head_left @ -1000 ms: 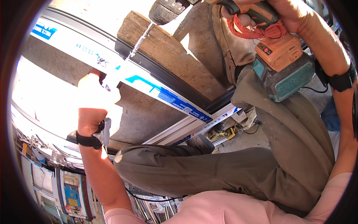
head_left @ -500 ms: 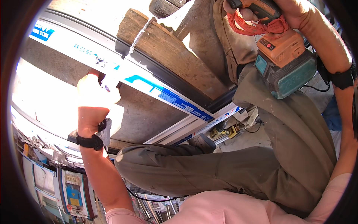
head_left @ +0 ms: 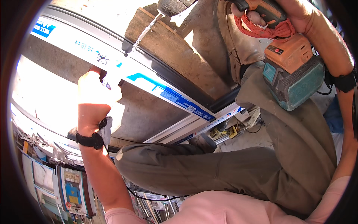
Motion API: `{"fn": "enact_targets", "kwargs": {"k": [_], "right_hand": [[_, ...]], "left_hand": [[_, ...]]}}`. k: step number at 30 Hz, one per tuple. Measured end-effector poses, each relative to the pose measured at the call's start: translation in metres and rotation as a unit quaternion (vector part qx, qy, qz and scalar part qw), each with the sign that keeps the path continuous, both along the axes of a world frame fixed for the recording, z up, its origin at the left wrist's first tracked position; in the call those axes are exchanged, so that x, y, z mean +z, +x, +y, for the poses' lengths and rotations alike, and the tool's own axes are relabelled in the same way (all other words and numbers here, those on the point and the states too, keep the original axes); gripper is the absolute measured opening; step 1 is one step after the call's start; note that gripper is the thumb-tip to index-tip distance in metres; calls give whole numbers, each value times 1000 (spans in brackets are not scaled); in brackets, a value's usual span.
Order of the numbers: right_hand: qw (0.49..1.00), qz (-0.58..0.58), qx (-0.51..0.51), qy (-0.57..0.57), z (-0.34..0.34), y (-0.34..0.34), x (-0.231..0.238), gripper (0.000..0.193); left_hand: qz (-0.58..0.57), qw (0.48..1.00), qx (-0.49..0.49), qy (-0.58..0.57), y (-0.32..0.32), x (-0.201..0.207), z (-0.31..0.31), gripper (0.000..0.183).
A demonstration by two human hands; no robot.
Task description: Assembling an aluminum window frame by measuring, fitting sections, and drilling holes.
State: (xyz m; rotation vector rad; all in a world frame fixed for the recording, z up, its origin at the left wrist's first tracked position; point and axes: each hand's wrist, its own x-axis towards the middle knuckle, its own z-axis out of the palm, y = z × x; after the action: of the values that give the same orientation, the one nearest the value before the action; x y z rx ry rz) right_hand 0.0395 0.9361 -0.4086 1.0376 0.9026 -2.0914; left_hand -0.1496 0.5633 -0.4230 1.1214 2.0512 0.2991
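My right hand (head_left: 270,16) is wrapped round the handle of an orange and black cordless drill (head_left: 287,54) with a teal battery and a red cord wound about it. The drill's dark chuck shows at the top edge. From it a pale drill bit (head_left: 146,33) slants down, its tip at the dark side of a metal frame bar (head_left: 89,46) covered in white and blue film. My left hand (head_left: 97,89), bright with sunlight, grips the near edge of this bar; its fingertips are hidden beneath it.
A wooden board (head_left: 167,50) lies beyond the bar. Another filmed bar (head_left: 182,128) meets it near my bent leg (head_left: 201,168). Past that joint a yellow and black power tool (head_left: 223,130) rests on the floor. Framed panels (head_left: 72,192) stand at lower left.
The drill has shifted right and its battery end slightly downward. Its bit still reaches the bar. My left hand keeps nearly the same place on the bar.
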Motion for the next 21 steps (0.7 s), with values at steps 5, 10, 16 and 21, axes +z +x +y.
{"fn": "enact_targets", "kwargs": {"k": [5,10,16,21], "right_hand": [[998,-38,11,54,20,5,26,33],[1000,9,-19,13,-10,-4,4,31],[997,-68,-44,-18,-7,-12,21,31],[998,-49,-28,-16,-2,2,14,32]], "left_hand": [[-27,999,12,23,5,-10,21,21],[30,999,-12,-6,1,-3,-4,23],[-3,999,17,-34,4,1,9,28],[-46,994,58,-79,5,8,21,28]]}}
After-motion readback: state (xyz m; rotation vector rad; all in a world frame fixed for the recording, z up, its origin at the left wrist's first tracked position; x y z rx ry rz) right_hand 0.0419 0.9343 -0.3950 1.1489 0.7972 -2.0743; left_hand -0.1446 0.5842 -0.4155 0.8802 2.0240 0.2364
